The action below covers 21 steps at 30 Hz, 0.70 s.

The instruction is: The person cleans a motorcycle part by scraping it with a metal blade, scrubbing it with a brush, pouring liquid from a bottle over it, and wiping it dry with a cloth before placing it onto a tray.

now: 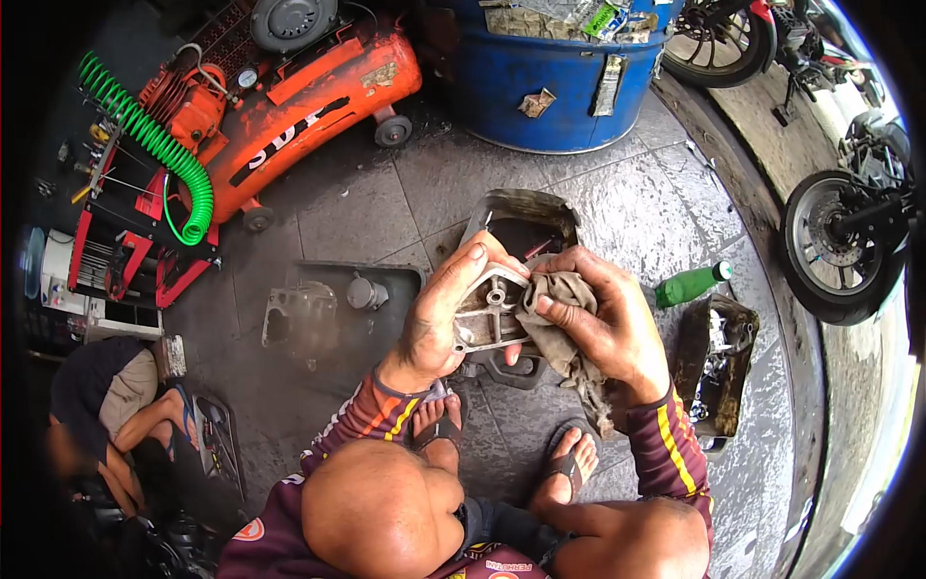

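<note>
Between my two hands is a metal casting (490, 317), a grey cover with ribs and a round boss. My left hand (436, 314) grips its left side, with the thumb along the upper edge. A crumpled grey-brown rag (564, 323) is bunched in my right hand (612, 323), pressed against the casting's right side. The rag's frayed end hangs down. Behind the hands stands an open metal container (555, 207) with dark contents. Left of them is a dark tray (400, 275) with a round metal part (365, 292) and a gasket-like part (299, 317).
A red compressor (318, 125) with a green coiled hose (145, 125) and a blue drum (550, 87) stand ahead. To the right are a green bottle (690, 287), a parts bin (719, 372) and motorcycles (844, 246). Another person (125, 396) crouches at left.
</note>
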Available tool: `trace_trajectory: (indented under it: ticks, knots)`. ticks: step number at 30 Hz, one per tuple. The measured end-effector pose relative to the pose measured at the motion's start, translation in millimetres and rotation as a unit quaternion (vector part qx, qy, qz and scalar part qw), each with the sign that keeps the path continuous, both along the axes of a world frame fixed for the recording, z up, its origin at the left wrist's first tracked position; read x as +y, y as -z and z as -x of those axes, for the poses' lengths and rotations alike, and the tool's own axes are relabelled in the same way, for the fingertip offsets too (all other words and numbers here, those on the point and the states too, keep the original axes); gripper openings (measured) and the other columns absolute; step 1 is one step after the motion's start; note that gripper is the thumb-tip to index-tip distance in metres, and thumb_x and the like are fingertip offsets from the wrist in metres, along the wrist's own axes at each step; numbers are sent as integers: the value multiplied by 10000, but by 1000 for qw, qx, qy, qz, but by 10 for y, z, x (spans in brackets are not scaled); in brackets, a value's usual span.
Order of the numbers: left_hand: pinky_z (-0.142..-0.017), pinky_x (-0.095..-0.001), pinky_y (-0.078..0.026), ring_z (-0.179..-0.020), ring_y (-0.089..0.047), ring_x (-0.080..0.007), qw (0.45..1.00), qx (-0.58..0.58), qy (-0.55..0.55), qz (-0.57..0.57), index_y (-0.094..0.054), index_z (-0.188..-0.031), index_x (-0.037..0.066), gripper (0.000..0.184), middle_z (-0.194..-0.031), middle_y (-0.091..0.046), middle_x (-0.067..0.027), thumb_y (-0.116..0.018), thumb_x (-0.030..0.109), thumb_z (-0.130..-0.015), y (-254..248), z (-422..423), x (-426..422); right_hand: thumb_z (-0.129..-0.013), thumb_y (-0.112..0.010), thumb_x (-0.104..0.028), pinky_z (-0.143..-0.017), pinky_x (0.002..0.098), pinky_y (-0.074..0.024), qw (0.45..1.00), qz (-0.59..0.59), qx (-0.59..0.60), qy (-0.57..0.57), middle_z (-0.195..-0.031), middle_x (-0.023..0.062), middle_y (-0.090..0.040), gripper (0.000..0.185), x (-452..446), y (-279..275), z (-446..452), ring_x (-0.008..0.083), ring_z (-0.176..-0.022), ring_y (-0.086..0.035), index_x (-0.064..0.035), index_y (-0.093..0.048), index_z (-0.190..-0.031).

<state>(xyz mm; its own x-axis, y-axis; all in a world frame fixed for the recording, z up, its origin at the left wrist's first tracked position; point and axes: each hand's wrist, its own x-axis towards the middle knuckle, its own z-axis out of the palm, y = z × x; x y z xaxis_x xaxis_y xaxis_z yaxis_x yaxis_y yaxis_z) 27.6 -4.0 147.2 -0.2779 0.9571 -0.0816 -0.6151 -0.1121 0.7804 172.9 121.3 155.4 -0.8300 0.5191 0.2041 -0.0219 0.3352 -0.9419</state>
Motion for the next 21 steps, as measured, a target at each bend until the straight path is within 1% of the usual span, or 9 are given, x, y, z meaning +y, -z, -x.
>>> trace_trajectory:
  ticks: [2, 3, 5, 10, 12, 14, 16, 17, 21]
  knots:
    - [-492, -292, -562, -747, -646, -163, 999, 34, 14, 15, -493, -1059, 50, 347, -913, -591, -103, -337, 361, -1057, -18, -13, 23, -794, -782, -165, -725, 350, -515, 1000, 4, 7, 30, -860, 126, -662, 230, -55, 47, 46, 286, -788, -662, -27, -656, -928]
    - [-519, -313, -562, -683, -657, -199, 997, 73, 2, 37, -482, -1044, 43, 373, -909, -596, -117, -296, 366, -1051, -11, -32, 34, -784, -794, -192, -692, 357, -497, 998, 24, -5, 59, -824, 122, -639, 248, -71, 61, 68, 286, -749, -636, -22, -646, -887]
    - [-522, -304, -561, -678, -655, -191, 992, 121, 5, 17, -478, -1044, 38, 373, -907, -595, -117, -296, 364, -1053, 24, -30, 47, -758, -825, -265, -618, 369, -441, 994, 12, 8, 109, -733, 104, -564, 336, -77, 110, 136, 271, -657, -549, -11, -606, -788]
    - [-505, -277, -546, -619, -633, -169, 964, 265, -14, -15, -468, -1056, 36, 371, -853, -594, -101, -299, 367, -1056, 142, -69, 26, -778, -815, -243, -618, 349, -438, 995, 44, -32, 85, -724, 98, -546, 332, -62, 171, 126, 231, -658, -537, -7, -582, -784]
    - [-477, -290, -544, -624, -632, -180, 995, 98, 12, 27, -484, -1035, 45, 343, -865, -587, -105, -319, 346, -1047, 21, -17, -28, -798, -798, -208, -626, 346, -444, 998, 11, 14, 56, -734, 96, -549, 297, -67, 155, 101, 222, -665, -542, -7, -580, -801]
    - [-492, -259, -542, -666, -611, -140, 997, 73, 15, 29, -494, -1068, 50, 336, -872, -569, -72, -327, 341, -1057, -6, -8, -61, -803, -787, -182, -651, 348, -463, 999, 10, 36, 38, -767, 99, -577, 267, -58, 222, 60, 232, -688, -572, -9, -585, -828]
    - [-488, -259, -541, -671, -613, -138, 997, 76, 17, 28, -492, -1081, 55, 329, -878, -570, -71, -322, 335, -1059, -10, -4, -54, -797, -783, -171, -678, 348, -479, 999, -12, 37, 18, -807, 107, -606, 258, -56, 161, 16, 240, -719, -605, -11, -586, -842]
    - [-485, -259, -540, -676, -614, -136, 996, 77, 24, 30, -490, -1094, 60, 321, -884, -571, -70, -317, 328, -1061, -2, -18, -48, -783, -793, -182, -693, 348, -488, 998, -28, 10, 51, -819, 116, -624, 274, -76, 135, 22, 247, -746, -626, -8, -587, -826]
    - [-472, -216, -500, -676, -593, -78, 987, 157, 15, -12, -478, -1059, 80, 286, -866, -564, -30, -311, 311, -1077, 104, -163, -6, -769, -812, -232, -643, 376, -459, 988, 49, -75, 124, -729, 109, -559, 335, -122, 92, 33, 279, -680, -570, 3, -574, -788]
